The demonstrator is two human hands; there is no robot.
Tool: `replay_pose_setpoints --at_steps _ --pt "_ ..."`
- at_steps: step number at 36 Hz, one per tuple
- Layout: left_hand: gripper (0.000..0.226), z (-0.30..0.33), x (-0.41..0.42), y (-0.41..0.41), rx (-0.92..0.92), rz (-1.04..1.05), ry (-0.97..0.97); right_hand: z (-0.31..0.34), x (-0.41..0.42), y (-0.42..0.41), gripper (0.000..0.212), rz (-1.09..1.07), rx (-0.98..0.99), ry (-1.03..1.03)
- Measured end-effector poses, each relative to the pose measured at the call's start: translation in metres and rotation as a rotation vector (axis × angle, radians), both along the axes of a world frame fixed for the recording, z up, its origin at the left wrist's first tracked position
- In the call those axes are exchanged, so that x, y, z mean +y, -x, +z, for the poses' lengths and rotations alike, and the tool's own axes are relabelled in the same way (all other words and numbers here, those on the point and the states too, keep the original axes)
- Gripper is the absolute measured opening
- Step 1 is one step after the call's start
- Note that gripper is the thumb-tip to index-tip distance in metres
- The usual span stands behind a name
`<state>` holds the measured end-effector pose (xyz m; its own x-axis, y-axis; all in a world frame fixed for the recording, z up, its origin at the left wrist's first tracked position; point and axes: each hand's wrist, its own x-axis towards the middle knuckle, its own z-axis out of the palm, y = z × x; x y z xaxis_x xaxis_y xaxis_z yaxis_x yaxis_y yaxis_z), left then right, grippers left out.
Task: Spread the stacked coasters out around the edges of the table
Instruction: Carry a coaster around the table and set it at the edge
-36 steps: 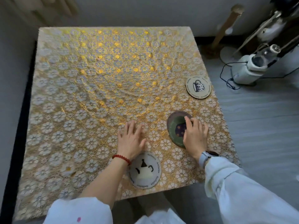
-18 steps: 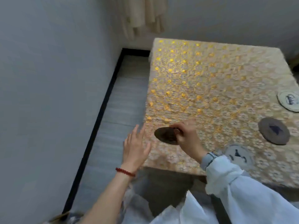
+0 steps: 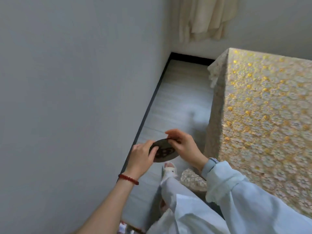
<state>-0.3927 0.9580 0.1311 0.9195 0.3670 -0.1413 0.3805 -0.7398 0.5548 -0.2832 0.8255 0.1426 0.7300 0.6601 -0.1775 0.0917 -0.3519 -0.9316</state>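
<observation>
You hold a dark, round, flat coaster (image 3: 164, 152) with a reddish pattern on its face in both hands, in the air over the pale grey plank floor (image 3: 179, 105), off to the left of the table and not touching it; whether it is a single disc or a few stacked together, the view is too blurred to tell; your left hand (image 3: 141, 155) pinches its left rim, thumb lying across the top face, with a red bead bracelet (image 3: 128, 179) round that wrist; your right hand (image 3: 183, 146) grips the far right rim, fingertips curled over the edge, a pale blue watch (image 3: 209, 165) and a light blue sleeve (image 3: 253, 205) behind it; the two hands sit close together, joined only by the disc; the square table draped in gold-and-white floral lace cloth (image 3: 263, 115) fills the right side, its top bare where it shows; a grey wall (image 3: 67, 81) runs down the left, a black skirting strip at its foot; your foot in a white sandal (image 3: 169, 169) stands just below the coaster.
</observation>
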Motion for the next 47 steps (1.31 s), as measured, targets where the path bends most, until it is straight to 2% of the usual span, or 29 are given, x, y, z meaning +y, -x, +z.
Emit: replay_pose_setpoints --at_steps 5,7,9,12,15,18,21,25,29,33,37,41,45,47 --pt "0.013 -0.012 0.039 -0.057 -0.010 0.083 0.266 -0.014 0.027 -0.050 0.030 -0.108 0.141 0.060" --pt "0.011 -0.014 0.056 -0.087 -0.050 0.159 0.376 -0.019 0.037 -0.075 0.033 -0.141 0.261 0.062" --pt "0.017 -0.014 0.073 -0.123 -0.065 0.197 0.446 -0.025 0.046 -0.102 0.026 -0.198 0.399 0.034" --pt "0.022 -0.009 0.093 -0.186 -0.034 0.149 0.462 -0.031 0.058 -0.148 0.019 -0.314 0.509 -0.026" --pt "0.013 -0.008 0.105 -0.253 0.001 0.053 0.408 -0.033 0.068 -0.191 0.024 -0.402 0.509 -0.073" --pt "0.016 -0.009 0.107 -0.312 0.050 -0.077 0.278 -0.031 0.068 -0.229 0.029 -0.551 0.420 -0.093" --pt "0.029 -0.013 0.096 -0.354 0.129 -0.198 0.259 -0.028 0.051 -0.257 0.030 -0.749 0.308 -0.040" --pt "0.046 -0.023 0.062 -0.411 0.229 -0.462 0.187 -0.034 0.001 -0.284 0.030 -1.021 0.290 0.027" --pt "0.049 -0.036 0.013 -0.464 0.273 -0.782 0.043 -0.041 -0.053 -0.294 0.033 -1.332 0.309 0.096" --pt "0.049 -0.047 -0.041 -0.510 0.326 -1.059 -0.024 -0.046 -0.089 -0.297 0.034 -1.560 0.331 0.151" --pt "0.050 -0.055 -0.089 -0.550 0.337 -1.308 -0.082 -0.050 -0.107 -0.308 0.040 -1.690 0.402 0.118" --pt "0.052 -0.063 -0.118 -0.581 0.338 -1.523 -0.163 -0.057 -0.111 -0.319 0.045 -1.697 0.527 0.111" --pt "0.054 -0.075 -0.134 -0.597 0.356 -1.664 -0.276 -0.067 -0.110 -0.320 0.057 -1.763 0.647 0.305" --pt "0.057 -0.083 -0.139 -0.601 0.361 -1.742 -0.337 -0.069 -0.108 -0.318 0.065 -1.808 0.696 0.331"
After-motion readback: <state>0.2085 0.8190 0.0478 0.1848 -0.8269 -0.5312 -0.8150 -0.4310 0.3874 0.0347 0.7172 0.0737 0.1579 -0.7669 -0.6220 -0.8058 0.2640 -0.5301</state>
